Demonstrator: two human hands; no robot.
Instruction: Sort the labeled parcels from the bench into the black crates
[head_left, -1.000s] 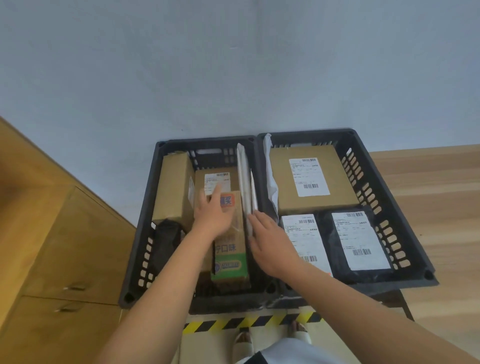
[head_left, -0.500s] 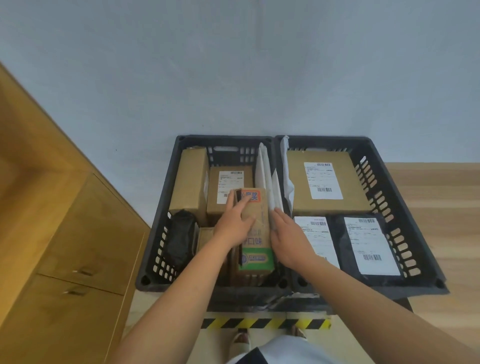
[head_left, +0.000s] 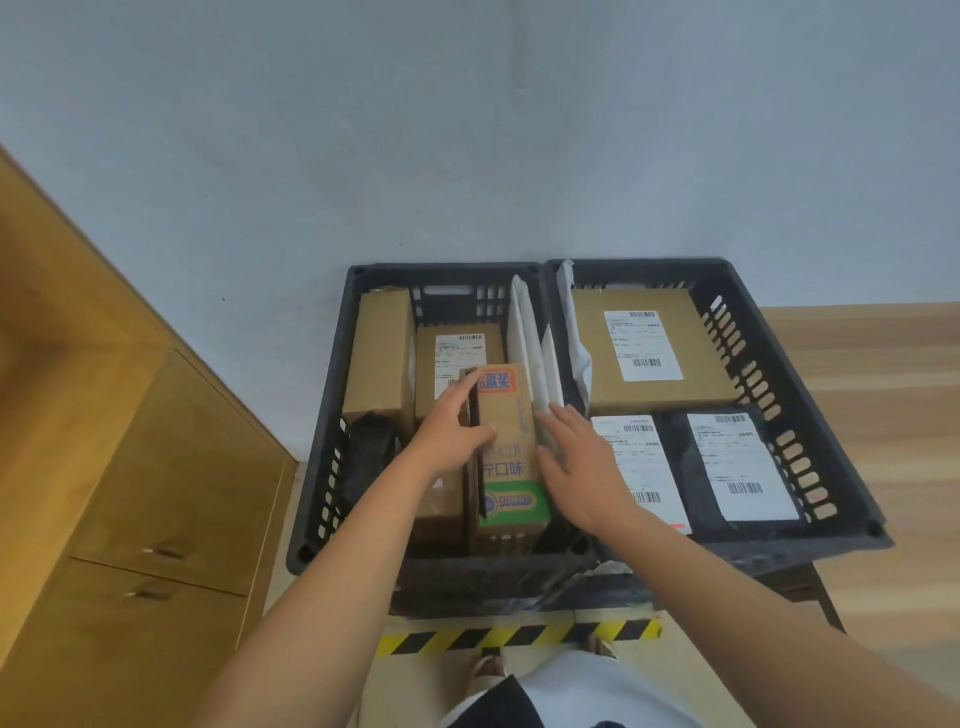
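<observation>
Two black crates stand side by side, the left crate (head_left: 332, 415) and the right crate (head_left: 779, 364). A printed carton box (head_left: 511, 467) with an orange and a green patch stands on edge in the left crate. My left hand (head_left: 452, 431) lies along its left edge with straight fingers and the thumb on its face. My right hand (head_left: 576, 457) is flat against the box's right side, touching upright white envelopes (head_left: 530, 353). Also in the left crate are a tall brown box (head_left: 382, 358), a labelled brown box (head_left: 452, 358) and a black pouch (head_left: 369, 457).
The right crate holds a large labelled brown box (head_left: 644, 353), a white parcel (head_left: 639, 462) and a black parcel (head_left: 727, 467). A wooden cabinet (head_left: 156, 493) stands left, a wooden bench (head_left: 883, 415) right. Yellow-black tape (head_left: 519, 636) marks the floor by my feet.
My left hand slid from the printed box's face to its left edge. My right hand stayed beside the white envelopes. The view shifted slightly.
</observation>
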